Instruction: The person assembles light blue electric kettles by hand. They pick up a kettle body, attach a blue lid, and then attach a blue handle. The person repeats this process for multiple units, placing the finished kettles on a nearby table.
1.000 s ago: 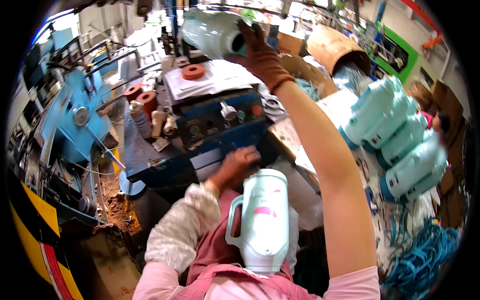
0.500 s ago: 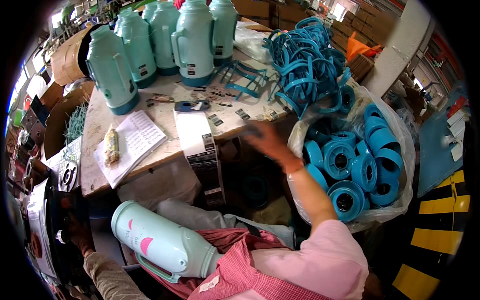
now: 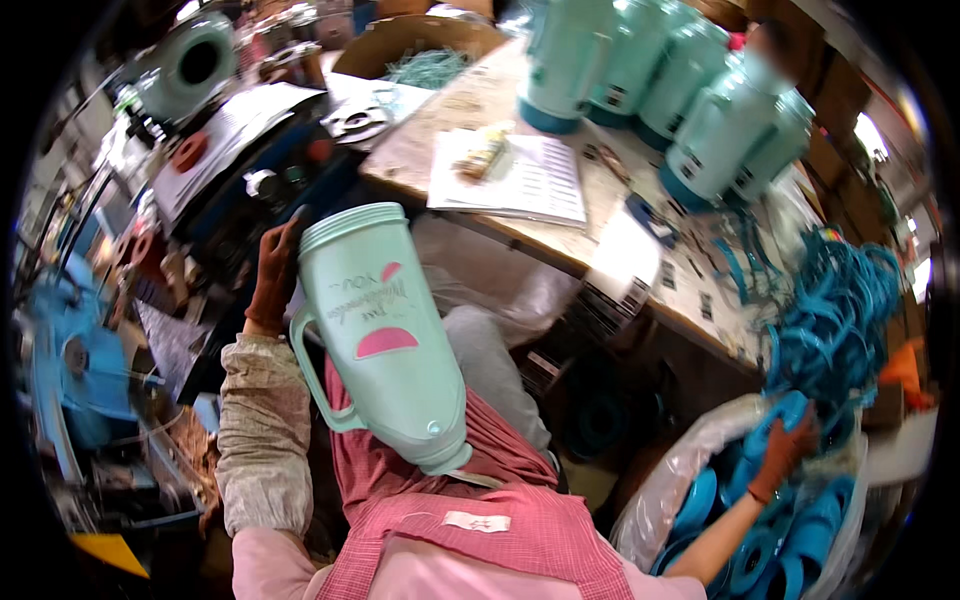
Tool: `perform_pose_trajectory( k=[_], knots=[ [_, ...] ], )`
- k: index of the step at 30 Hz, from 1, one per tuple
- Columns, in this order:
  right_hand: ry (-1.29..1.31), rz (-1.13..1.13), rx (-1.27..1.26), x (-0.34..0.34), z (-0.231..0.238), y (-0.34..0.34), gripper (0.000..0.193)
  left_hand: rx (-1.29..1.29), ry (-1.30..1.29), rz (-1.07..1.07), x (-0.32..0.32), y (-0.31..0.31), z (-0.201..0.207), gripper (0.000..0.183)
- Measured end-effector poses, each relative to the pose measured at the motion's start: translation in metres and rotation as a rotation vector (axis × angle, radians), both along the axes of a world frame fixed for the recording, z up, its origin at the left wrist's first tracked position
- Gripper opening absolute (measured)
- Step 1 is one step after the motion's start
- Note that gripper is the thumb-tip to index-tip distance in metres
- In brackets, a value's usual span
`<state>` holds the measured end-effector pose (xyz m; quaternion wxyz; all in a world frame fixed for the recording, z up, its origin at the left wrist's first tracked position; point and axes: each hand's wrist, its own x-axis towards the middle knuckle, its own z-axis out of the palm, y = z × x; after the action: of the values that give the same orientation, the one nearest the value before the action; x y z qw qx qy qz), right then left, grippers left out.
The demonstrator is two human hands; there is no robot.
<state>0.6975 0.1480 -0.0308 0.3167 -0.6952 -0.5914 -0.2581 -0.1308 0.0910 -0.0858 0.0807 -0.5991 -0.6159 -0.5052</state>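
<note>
Two hands: left [image 3: 272,278] half-open beside mint jug [image 3: 392,310], right [image 3: 790,455] gripping blue base [image 3: 784,409].

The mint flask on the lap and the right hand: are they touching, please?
Apart. The head view shows a wide gap between the mint flask and the right hand, at the blue parts.

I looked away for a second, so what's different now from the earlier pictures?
The right hand left the bottle lying on its side, swung right past the table and down into the bag, where it now touches a blue piece. The left hand stayed near the machine, and the jug stayed on the lap.
</note>
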Motion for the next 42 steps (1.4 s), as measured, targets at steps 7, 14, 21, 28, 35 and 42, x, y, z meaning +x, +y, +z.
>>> perform_pose_trajectory(
  k=[7,14,21,28,35,42],
  knots=[
    [1.388,1.204,-0.511,-0.289,0.069,0.074,0.057,-0.225,-0.671,-0.197,0.118,-0.042,0.075,0.024],
    [1.523,1.281,-1.591,-0.519,0.018,0.156,0.042,-0.172,-0.537,-0.256,0.109,-0.025,0.105,0.093],
    [0.828,1.896,-0.795,-0.560,0.024,0.083,0.075,-0.117,-0.979,-0.469,0.084,-0.048,0.080,0.100],
    [1.062,2.105,-0.147,-0.572,0.023,0.080,0.024,-0.030,-0.626,-0.742,0.083,-0.028,0.082,0.122],
    [1.311,1.970,-0.034,-0.579,0.004,0.077,0.012,0.029,-0.442,-0.896,0.071,-0.008,0.080,0.136],
    [1.286,1.994,-0.127,-0.573,0.004,0.085,0.013,0.018,-0.465,-0.844,0.075,-0.001,0.078,0.126]
  ],
)
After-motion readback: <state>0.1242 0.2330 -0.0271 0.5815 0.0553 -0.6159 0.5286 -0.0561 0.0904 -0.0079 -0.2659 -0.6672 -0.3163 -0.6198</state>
